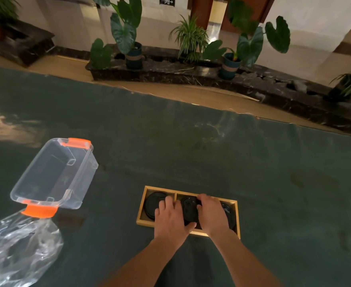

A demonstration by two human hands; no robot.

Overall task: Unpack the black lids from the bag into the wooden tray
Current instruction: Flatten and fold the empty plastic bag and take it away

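Note:
A wooden tray (141, 206) with compartments lies on the dark green table, near its front. Black round lids fill it: one stack (152, 203) in the left compartment, one (189, 210) in the middle, another (228, 212) at the right, partly hidden. My left hand (170, 218) and my right hand (210, 214) both rest over the tray, fingers curled around the middle lids from either side. A crumpled clear plastic bag (19, 251) lies at the lower left; what it holds cannot be made out.
A clear plastic box (54, 175) with orange latches sits tilted at the left, just above the bag. The table's far edge runs diagonally, with floor, a dark stone planter (170, 71) and potted plants beyond.

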